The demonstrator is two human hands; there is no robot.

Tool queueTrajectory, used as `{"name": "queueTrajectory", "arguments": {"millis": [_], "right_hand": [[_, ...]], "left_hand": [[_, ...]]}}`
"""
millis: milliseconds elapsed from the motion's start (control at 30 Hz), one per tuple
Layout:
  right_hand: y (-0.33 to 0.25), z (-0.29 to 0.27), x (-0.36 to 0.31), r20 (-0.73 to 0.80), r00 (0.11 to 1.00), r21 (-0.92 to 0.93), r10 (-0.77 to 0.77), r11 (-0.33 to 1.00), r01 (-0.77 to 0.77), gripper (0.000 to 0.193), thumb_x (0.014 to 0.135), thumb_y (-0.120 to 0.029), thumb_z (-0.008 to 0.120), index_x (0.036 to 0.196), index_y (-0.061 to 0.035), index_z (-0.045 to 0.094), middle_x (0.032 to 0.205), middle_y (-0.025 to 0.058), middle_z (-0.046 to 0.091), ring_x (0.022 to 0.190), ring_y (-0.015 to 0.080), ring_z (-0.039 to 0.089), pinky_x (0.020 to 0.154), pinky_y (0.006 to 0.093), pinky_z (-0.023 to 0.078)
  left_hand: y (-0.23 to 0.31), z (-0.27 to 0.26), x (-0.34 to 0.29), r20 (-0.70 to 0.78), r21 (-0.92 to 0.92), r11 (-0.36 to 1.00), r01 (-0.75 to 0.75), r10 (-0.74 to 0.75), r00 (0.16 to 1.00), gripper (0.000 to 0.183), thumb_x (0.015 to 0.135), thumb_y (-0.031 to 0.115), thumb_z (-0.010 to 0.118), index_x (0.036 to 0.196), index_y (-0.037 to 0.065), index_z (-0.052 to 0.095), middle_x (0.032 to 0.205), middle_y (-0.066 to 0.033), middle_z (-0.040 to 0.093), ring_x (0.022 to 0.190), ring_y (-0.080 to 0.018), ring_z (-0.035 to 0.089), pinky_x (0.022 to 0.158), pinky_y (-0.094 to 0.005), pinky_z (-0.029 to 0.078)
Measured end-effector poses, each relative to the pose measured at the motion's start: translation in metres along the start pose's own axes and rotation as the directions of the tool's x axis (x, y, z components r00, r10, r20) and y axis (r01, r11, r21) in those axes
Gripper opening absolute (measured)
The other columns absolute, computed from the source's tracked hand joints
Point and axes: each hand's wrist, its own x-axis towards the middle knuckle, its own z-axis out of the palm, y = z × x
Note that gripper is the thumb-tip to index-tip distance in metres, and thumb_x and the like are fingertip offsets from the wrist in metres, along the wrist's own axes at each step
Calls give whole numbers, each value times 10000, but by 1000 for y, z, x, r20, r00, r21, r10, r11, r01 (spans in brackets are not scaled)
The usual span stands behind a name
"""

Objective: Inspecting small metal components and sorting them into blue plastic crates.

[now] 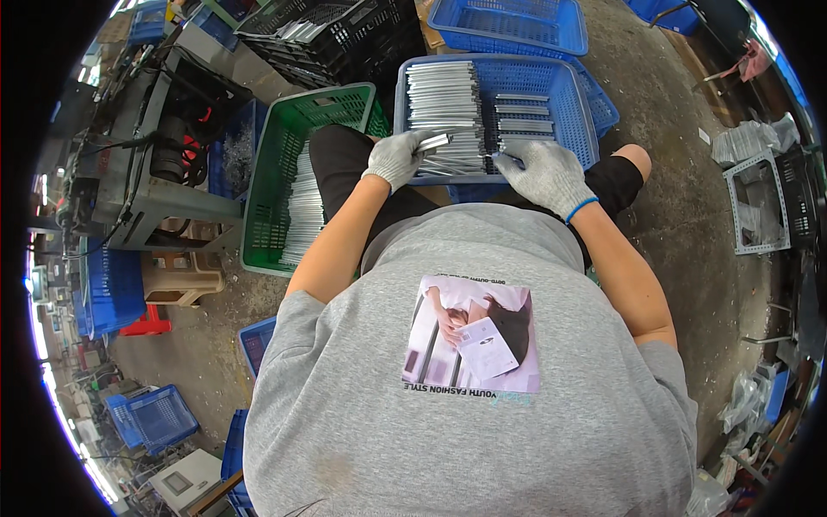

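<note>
My left hand [394,161], in a pale knitted glove, is closed round a few short silvery metal rods [435,142]. It is over the left front edge of a blue plastic basket [564,82]. Inside the basket, a tall stack of metal rods [443,93] fills the left half, and a smaller group of rods [524,114] lies to its right. At the basket's front edge is my right hand [546,177], gloved too, with a blue cuff. Its fingers curl together beside the rods; what they hold, if anything, is too small to make out.
A green crate [258,207] with more rods stands by my left knee. Black crates [379,34] and another blue basket [508,21] are beyond. Machinery [155,189] stands at the left; a metal frame [758,202] is at the right.
</note>
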Motion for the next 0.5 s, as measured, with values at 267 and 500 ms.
{"name": "queueTrajectory", "arguments": {"millis": [267, 500], "right_hand": [[-4, -5, -1, 64, 997, 33, 44, 998, -46, 358, 950, -403, 595, 1050, -120, 789, 927, 121, 782, 818, 364, 731, 699, 436, 574], [-2, -3, 1, 58, 998, 48, 38, 998, -41, 365, 947, -404, 592, 1052, -113, 786, 928, 122, 782, 812, 361, 729, 698, 436, 573]], "left_hand": [[8, -22, -1, -56, -183, 981, 71, -83, 995, 257, 1015, 247, 621, 1251, 182, 696, 900, -72, 768, 739, -296, 717, 681, -406, 554], [-9, -37, 18, 204, 55, 984, 169, -176, 963, 269, 990, 322, 642, 1200, 167, 711, 998, -113, 764, 860, -339, 730, 735, -450, 555]]}}
